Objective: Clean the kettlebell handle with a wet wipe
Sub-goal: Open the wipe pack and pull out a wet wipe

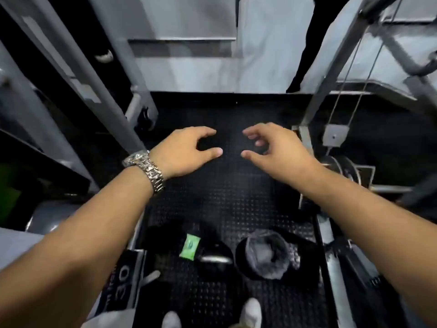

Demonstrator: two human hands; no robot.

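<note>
Both my arms reach forward over a black studded rubber floor mat. My left hand, with a metal watch on its wrist, and my right hand hover side by side with loosely curved fingers and hold nothing. Far below them, near my feet, a black kettlebell stands on the mat with a shiny handle. A green wet wipe packet lies against its left side. Neither hand is near the kettlebell or the packet.
A black bin lined with a grey bag stands right of the kettlebell. A weight marked 30 sits at the lower left. Grey machine frames rise on the left and right, with cables and a weight plate.
</note>
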